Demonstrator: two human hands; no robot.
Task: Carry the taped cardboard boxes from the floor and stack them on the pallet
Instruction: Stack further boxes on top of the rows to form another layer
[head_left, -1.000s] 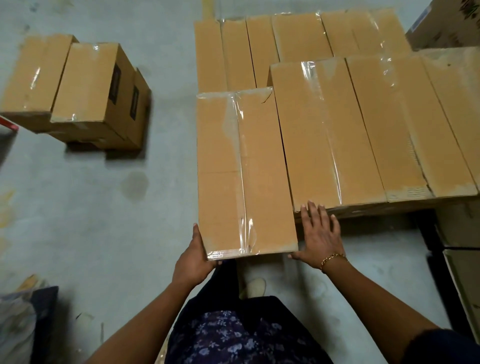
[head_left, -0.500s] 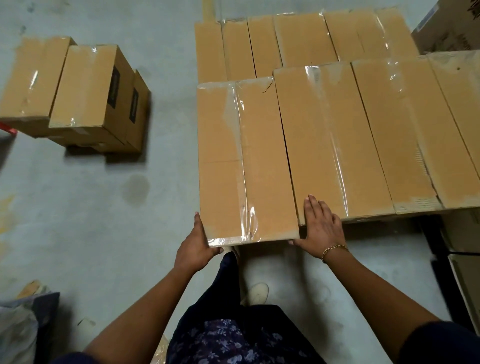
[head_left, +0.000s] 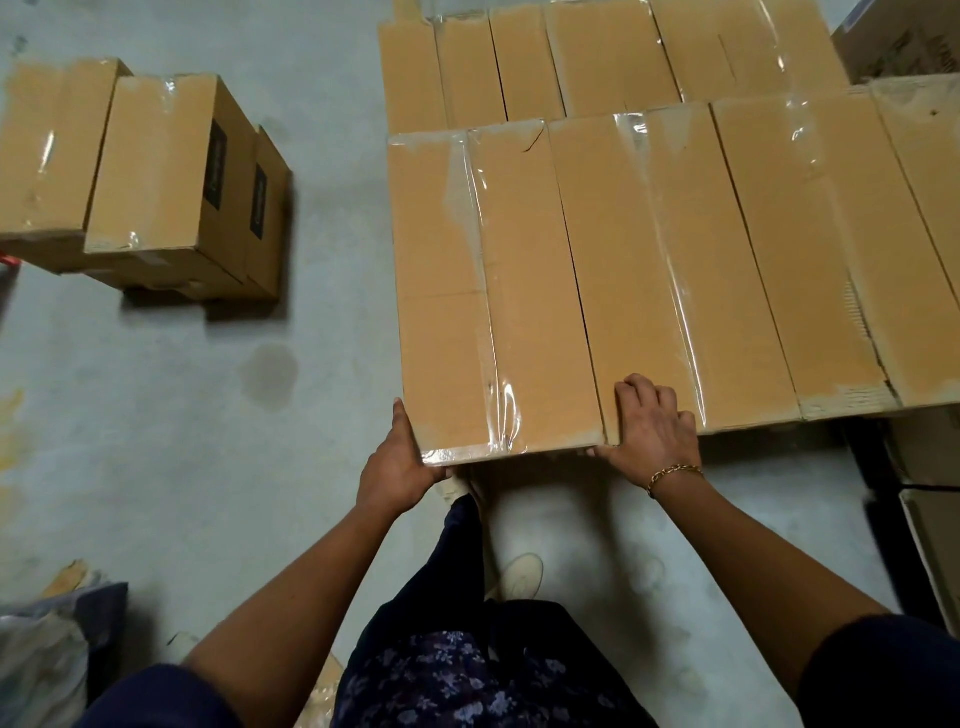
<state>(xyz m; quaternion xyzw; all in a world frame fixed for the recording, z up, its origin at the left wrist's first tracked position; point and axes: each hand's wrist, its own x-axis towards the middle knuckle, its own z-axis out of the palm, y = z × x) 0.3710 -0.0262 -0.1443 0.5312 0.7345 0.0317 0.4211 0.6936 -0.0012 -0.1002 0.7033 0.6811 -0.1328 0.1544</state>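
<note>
A long taped cardboard box (head_left: 540, 291) lies at the left end of the upper row of boxes on the stack (head_left: 769, 249). Its near end juts slightly past its neighbour. My left hand (head_left: 397, 467) grips the near left corner, thumb on the side. My right hand (head_left: 652, 426) rests at the near right corner, fingers curled over the top edge of the neighbouring box. A lower row of boxes (head_left: 519, 67) shows behind. The pallet is hidden under the stack. More taped boxes (head_left: 150, 171) stand on the floor at the left.
Grey concrete floor (head_left: 208, 415) lies between the floor boxes and the stack. Other cartons (head_left: 930, 519) stand at the right edge. A bundle of cloth or bags (head_left: 47, 654) sits at the lower left. My foot (head_left: 519, 571) is below the box.
The box has slid away from me onto the stack until nearly flush with its neighbours. My right hand's fingers went from flat to curled over the box edge.
</note>
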